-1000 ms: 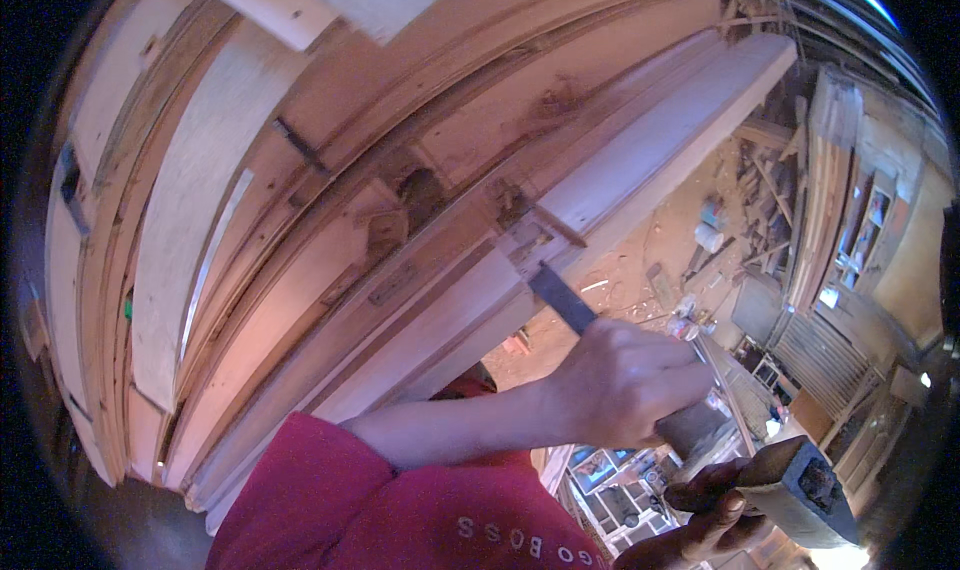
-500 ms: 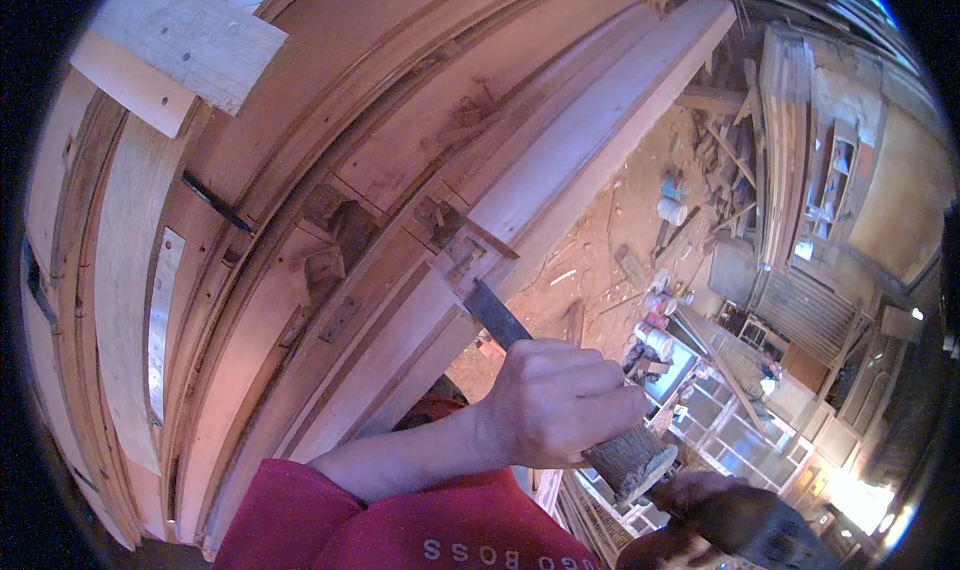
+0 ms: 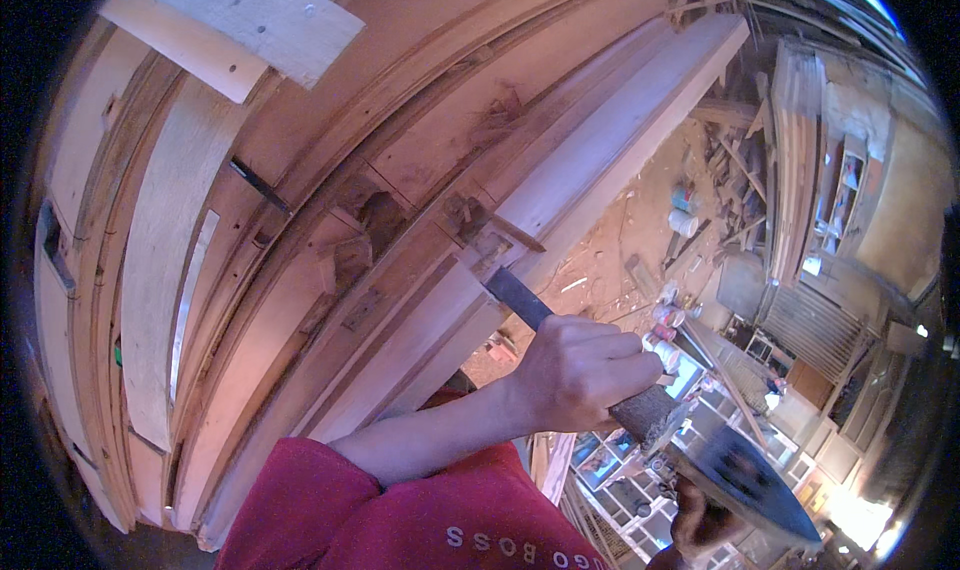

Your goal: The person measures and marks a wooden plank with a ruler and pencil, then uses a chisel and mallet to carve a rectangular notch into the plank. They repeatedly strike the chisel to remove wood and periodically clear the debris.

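Note:
My left hand is closed around the wooden handle of a chisel. The tip of its dark blade rests at a cut recess in a pale timber piece. At the lower right, my right hand is wrapped round a broad, flat, dark metal tool that looks like a hand plane. One end of this tool meets, or nearly meets, the butt of the chisel's handle. Part of the right hand is hidden behind the tool.
Several long timber boards lie side by side under and beyond the chisel. A pale plank crosses them at upper left, and a thin dark rod lies nearby. Paint cans and wood scraps stand on the littered ground to the right.
The dark metal tool, blurred and lower before, has come up to the chisel's butt end. My left hand keeps its hold with the blade at the recess. The whole view has shifted slightly.

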Motion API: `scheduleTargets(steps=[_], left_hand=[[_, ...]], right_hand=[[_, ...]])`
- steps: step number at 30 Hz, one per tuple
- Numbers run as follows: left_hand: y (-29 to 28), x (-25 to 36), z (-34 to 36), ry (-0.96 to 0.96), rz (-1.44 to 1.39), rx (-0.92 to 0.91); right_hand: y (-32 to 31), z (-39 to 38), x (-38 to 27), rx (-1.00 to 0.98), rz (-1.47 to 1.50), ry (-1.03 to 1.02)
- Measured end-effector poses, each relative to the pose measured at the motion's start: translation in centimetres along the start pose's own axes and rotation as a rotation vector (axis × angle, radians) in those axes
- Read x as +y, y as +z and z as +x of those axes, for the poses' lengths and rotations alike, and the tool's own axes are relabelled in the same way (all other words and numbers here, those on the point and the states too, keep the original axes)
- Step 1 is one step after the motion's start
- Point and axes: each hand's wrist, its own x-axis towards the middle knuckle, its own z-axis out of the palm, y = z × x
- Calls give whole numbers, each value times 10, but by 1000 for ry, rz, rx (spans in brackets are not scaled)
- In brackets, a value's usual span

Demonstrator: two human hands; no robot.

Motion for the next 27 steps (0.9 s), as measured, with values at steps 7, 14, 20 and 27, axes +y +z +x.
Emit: scheduleTargets(steps=[7, 14, 20, 27], left_hand=[[-6, 10, 4, -43, -105, 17], [-10, 5, 6, -56, -116, 59], [-7, 4, 2, -49, -104, 51], [-2, -5, 2, -51, -95, 53]], right_hand=[[14, 3, -9, 256, 88, -69], [11, -4, 13, 114, -12, -174], [14, 15, -25, -177, -472, -321], [17, 61, -72, -805, -715, 112]])
